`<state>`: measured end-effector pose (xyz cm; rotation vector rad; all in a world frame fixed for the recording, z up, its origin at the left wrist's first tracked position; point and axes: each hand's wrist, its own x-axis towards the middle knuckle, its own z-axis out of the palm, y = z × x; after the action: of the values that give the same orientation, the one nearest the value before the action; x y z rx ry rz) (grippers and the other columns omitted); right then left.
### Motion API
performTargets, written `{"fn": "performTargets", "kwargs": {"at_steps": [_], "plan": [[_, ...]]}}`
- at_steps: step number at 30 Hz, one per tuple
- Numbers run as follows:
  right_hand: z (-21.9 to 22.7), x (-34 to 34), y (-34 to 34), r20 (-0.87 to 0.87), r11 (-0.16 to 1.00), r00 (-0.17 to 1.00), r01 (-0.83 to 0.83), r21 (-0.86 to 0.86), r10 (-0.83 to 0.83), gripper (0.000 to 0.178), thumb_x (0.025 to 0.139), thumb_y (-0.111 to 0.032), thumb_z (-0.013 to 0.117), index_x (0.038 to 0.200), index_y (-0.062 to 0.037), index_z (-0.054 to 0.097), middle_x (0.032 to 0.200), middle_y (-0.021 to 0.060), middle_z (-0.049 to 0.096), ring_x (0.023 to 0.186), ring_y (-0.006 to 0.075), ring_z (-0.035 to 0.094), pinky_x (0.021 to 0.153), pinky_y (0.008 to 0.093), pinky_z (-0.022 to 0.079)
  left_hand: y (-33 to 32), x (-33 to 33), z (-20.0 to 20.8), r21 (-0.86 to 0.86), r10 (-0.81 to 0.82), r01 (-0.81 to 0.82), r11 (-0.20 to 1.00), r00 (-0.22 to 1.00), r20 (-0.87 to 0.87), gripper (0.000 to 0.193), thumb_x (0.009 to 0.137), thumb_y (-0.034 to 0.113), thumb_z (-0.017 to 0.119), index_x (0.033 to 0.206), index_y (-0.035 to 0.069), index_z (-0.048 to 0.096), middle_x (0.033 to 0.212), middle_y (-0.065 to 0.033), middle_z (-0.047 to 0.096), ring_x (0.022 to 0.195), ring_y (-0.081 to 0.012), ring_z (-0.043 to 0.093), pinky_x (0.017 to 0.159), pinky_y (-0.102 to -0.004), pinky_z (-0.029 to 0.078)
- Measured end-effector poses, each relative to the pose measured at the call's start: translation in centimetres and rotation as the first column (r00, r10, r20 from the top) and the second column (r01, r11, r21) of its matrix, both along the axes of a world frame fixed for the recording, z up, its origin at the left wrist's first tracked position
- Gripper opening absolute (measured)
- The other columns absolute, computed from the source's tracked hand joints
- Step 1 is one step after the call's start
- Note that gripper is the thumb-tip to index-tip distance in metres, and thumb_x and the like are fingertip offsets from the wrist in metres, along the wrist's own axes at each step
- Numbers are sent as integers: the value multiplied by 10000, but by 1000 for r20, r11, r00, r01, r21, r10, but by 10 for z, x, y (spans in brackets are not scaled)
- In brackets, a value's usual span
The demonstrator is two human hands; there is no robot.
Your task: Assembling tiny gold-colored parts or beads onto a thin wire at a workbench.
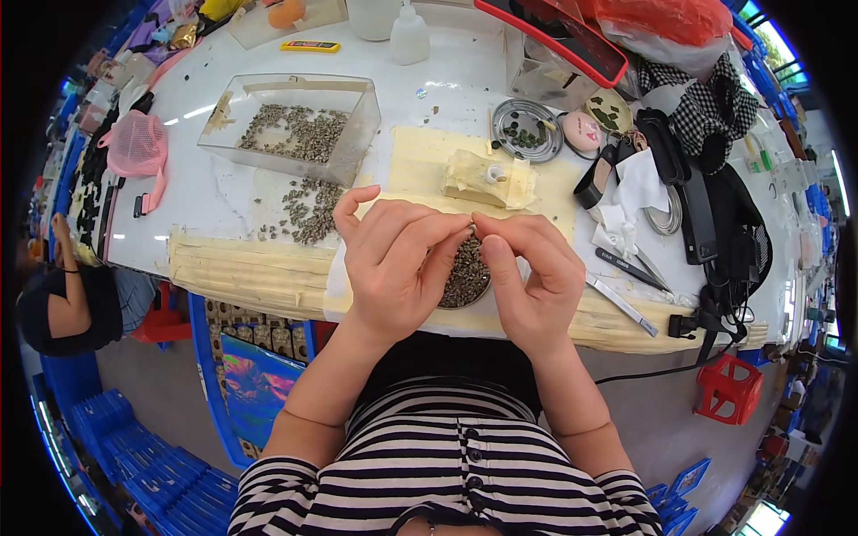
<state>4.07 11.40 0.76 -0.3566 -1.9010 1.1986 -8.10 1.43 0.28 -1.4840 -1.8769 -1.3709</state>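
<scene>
My left hand (393, 259) and my right hand (534, 275) meet at the fingertips near the table's front edge. Between thumbs and index fingers they pinch a tiny metal piece (471, 229), too small to make out in detail. Below the fingers lies a round dish (466, 284) full of small dark metallic pieces, partly hidden by both hands. Just beyond stands a tape-wrapped block (487, 181) with a small white peg on top. A clear plastic box (365, 121) to the left holds many similar metal pieces, and more lie loose (311, 213) in front of it.
Right of my hands lie tweezers (636, 268) and a flat metal tool (623, 305). A round dish (527, 130) with dark green pieces sits farther back, below a red-framed phone (572, 45). A white squeeze bottle (410, 36) stands at the back. Another person (71, 295) sits at far left.
</scene>
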Motion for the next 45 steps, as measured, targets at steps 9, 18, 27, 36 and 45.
{"fn": "performTargets", "kwargs": {"at_steps": [9, 18, 27, 36, 45], "plan": [[0, 3, -3, 17, 887, 990, -116, -446, 138, 113, 866, -12, 710, 970, 33, 711, 860, 87, 672, 742, 120, 629, 673, 227, 505, -3, 0, 2, -9, -54, 54, 999, 999, 6, 184, 743, 81, 785, 909, 138, 727, 778, 44, 627, 696, -132, 587, 958, -381, 332], [5, -1, -3, 48, 997, 998, 36, 66, -39, 248, 788, 41, 757, 1033, 18, 728, 870, 96, 671, 678, 135, 622, 601, 245, 505, -1, 2, 0, -32, 39, -40, 999, 998, -40, 193, 742, 96, 787, 919, 127, 716, 786, 41, 619, 700, -138, 589, 974, -412, 322], [1, -9, -3, 29, 941, 998, 46, 336, -59, 367, 732, 58, 766, 1092, -6, 737, 879, 97, 676, 693, 171, 632, 595, 259, 511, -2, -2, -1, -86, 78, -78, 993, 997, 3, 190, 743, 76, 784, 909, 103, 697, 790, 22, 620, 705, -149, 589, 993, -433, 313], [2, -5, -6, 153, 982, 987, 22, 188, -51, 352, 773, 51, 748, 1121, 10, 718, 874, 104, 672, 702, 171, 636, 617, 264, 514, -7, -3, 5, -104, 49, -40, 994, 995, 86, 191, 748, 67, 786, 916, 109, 705, 789, 29, 625, 697, -140, 579, 1009, -424, 302], [5, 6, 0, 91, 812, 973, -123, -571, 211, 123, 863, 31, 695, 981, 49, 665, 919, 78, 631, 808, 118, 600, 738, 226, 474, -8, -3, 6, -88, -85, 94, 992, 991, 101, 226, 763, 71, 790, 964, 130, 704, 810, 48, 641, 720, -132, 586, 1016, -415, 303]]}}
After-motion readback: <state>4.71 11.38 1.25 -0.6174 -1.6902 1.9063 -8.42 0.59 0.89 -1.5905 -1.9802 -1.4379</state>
